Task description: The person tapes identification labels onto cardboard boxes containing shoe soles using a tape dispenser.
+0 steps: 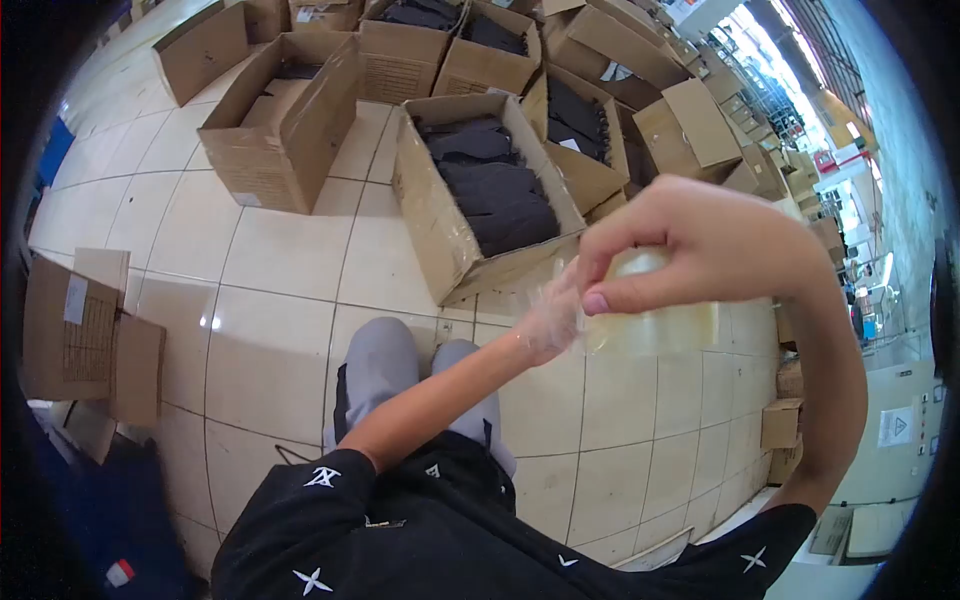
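Note:
My left hand [552, 318] reaches forward over my knees, with crinkled clear tape [556, 312] lying over its back and wrist. Its fingers are hidden behind my right hand [690, 245]. That right hand arches in from the right, thumb and forefinger closed in a pinch at the clear film beside the left hand. A see-through, yellowish band of tape [655, 330] shows just below and behind the right hand. Beyond both hands stands an open cardboard box [425, 205] filled with stacked dark flat pieces [495, 195].
More open cartons stand at the back, including a tall one [320, 130] at left and one with dark pieces [577, 120] at right. Flattened cardboard [75, 330] leans at far left. Small boxes [782, 425] sit along the right side. Beige tiles [270, 340] cover the floor.

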Motion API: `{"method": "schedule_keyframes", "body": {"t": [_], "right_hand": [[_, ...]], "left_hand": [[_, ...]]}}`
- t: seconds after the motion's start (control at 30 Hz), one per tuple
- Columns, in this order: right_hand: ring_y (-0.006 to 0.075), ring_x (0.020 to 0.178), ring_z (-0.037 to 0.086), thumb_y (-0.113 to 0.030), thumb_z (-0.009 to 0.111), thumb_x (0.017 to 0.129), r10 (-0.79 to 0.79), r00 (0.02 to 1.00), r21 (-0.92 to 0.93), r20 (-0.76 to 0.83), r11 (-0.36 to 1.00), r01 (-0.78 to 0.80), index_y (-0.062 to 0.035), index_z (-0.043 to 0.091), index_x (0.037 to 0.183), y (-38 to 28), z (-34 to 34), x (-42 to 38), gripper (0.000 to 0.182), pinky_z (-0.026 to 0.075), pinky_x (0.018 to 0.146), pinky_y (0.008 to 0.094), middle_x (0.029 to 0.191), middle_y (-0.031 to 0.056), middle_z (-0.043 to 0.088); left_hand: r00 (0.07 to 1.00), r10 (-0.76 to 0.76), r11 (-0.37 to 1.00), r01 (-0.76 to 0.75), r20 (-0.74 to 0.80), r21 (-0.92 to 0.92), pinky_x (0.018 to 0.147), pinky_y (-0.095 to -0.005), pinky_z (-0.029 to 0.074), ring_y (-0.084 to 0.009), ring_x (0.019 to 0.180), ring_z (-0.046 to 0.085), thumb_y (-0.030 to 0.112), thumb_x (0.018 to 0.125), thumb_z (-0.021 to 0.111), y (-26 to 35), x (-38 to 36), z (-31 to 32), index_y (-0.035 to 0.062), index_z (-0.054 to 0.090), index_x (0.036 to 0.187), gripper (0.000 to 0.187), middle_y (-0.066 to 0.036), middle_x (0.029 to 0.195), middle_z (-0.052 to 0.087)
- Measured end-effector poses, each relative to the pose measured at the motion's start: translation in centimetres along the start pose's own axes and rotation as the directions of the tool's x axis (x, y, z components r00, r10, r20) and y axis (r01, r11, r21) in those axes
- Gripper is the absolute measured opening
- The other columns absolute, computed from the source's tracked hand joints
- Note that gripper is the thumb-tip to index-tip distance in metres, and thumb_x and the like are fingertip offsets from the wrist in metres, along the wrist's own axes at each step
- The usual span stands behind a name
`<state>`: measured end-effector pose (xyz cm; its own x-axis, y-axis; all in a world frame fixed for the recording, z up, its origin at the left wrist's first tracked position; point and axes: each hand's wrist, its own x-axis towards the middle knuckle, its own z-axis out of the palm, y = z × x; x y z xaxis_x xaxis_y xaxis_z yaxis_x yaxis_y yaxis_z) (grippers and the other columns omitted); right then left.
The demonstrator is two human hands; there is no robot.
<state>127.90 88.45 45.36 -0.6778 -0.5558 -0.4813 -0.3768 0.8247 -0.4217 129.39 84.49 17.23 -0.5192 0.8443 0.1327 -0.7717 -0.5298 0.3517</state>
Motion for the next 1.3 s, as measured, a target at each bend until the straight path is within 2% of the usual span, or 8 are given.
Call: {"method": "schedule_keyframes", "body": {"t": [0.13, 0.53, 0.63, 0.73, 0.83, 0.93, 1.03, 1.3], "right_hand": [[0.0204, 0.071, 0.066, -0.023, 0.069, 0.086, 0.273, 0.962, 0.028, -0.027, 0.962, -0.272, 0.0001, 0.07, 0.092, -3.1, 2.5, -1.8, 0.024, 0.049, 0.071, 0.0299, 0.078, 0.0121, 0.07], [0.0187, 0.074, 0.062, -0.034, 0.063, 0.089, 0.085, 0.996, 0.023, -0.03, 0.996, -0.085, -0.0005, 0.069, 0.092, -4.1, 5.0, 5.1, 0.034, 0.048, 0.073, 0.0326, 0.079, 0.0106, 0.067], [0.0181, 0.073, 0.06, -0.036, 0.062, 0.089, 0.161, 0.979, 0.092, -0.124, 0.984, -0.15, -0.0001, 0.069, 0.091, -4.3, 5.6, 6.5, 0.036, 0.048, 0.073, 0.0328, 0.076, 0.0102, 0.065], [0.0186, 0.072, 0.059, -0.034, 0.063, 0.087, 0.202, 0.952, 0.068, -0.231, 0.979, -0.192, 0.0005, 0.068, 0.092, -4.0, 6.1, 5.6, 0.035, 0.047, 0.072, 0.0321, 0.076, 0.0108, 0.064], [0.019, 0.074, 0.059, -0.028, 0.064, 0.087, 0.281, 0.93, 0.126, -0.236, 0.958, -0.257, 0.0007, 0.068, 0.092, -4.1, 6.6, 3.7, 0.03, 0.046, 0.072, 0.0319, 0.079, 0.0119, 0.065], [0.0185, 0.078, 0.061, -0.025, 0.066, 0.088, 0.412, 0.888, 0.175, -0.204, 0.908, -0.382, 0.0022, 0.067, 0.094, -4.6, 6.8, 2.9, 0.028, 0.047, 0.077, 0.0313, 0.083, 0.0116, 0.067], [0.0258, 0.081, 0.066, -0.028, 0.062, 0.088, 0.412, 0.89, 0.238, -0.195, 0.9, -0.365, 0.0034, 0.068, 0.1, -4.6, 6.9, 2.7, 0.034, 0.048, 0.081, 0.0337, 0.085, 0.0188, 0.068], [0.0177, 0.076, 0.062, -0.026, 0.063, 0.089, 0.402, 0.904, 0.304, -0.145, 0.888, -0.346, 0.0024, 0.067, 0.097, -5.1, 6.8, 2.6, 0.03, 0.047, 0.075, 0.03, 0.08, 0.0123, 0.067]], "left_hand": [[0.998, 0.042, 0.998, -0.045, -0.051, -0.049, 0.092, -0.0363, 0.051, -0.0161, 0.117, 0.055, 0.03, 0.1, 0.053, 2.4, -5.0, 3.4, 0.0195, 0.032, 0.147, 0.052, 0.0, 0.13, 0.053], [0.939, -0.344, 0.936, 0.342, 0.01, 0.087, 0.09, -0.0263, 0.05, -0.0099, 0.101, 0.062, 0.027, 0.1, 0.054, -9.4, -6.2, 2.5, 0.0087, 0.04, 0.139, 0.045, -0.002, 0.123, 0.059], [0.977, -0.181, 0.98, 0.169, 0.116, 0.106, 0.089, -0.029, 0.051, -0.0132, 0.105, 0.06, 0.031, 0.099, 0.057, -7.2, -6.1, 4.5, 0.0093, 0.051, 0.127, 0.036, -0.001, 0.117, 0.058], [0.968, 0.121, 0.892, -0.008, -0.221, 0.452, 0.09, -0.03, 0.048, -0.012, 0.109, 0.057, 0.035, 0.097, 0.059, -4.5, -5.9, 3.6, 0.0078, 0.042, 0.14, 0.053, -0.004, 0.127, 0.055], [0.983, 0.182, 0.982, -0.182, -0.004, 0.045, 0.095, -0.0316, 0.046, -0.0132, 0.113, 0.055, 0.034, 0.096, 0.06, -1.5, -5.7, 0.4, 0.0099, 0.039, 0.142, 0.056, -0.005, 0.129, 0.053], [0.945, 0.315, 0.938, -0.324, 0.086, 0.126, 0.098, -0.0327, 0.044, -0.0153, 0.117, 0.053, 0.033, 0.094, 0.063, 2.5, -6.6, 1.9, 0.0118, 0.039, 0.142, 0.058, -0.006, 0.129, 0.053], [0.96, 0.28, 0.95, -0.274, -0.016, 0.153, 0.098, -0.0318, 0.045, -0.0156, 0.118, 0.053, 0.033, 0.094, 0.063, 2.4, -6.6, 1.7, 0.011, 0.039, 0.142, 0.059, -0.006, 0.128, 0.054], [0.965, 0.261, 0.965, -0.261, 0.001, 0.031, 0.099, -0.0315, 0.045, -0.0163, 0.12, 0.052, 0.027, 0.097, 0.058, 4.7, -8.5, 1.8, 0.0116, 0.034, 0.144, 0.055, -0.006, 0.132, 0.051]]}}
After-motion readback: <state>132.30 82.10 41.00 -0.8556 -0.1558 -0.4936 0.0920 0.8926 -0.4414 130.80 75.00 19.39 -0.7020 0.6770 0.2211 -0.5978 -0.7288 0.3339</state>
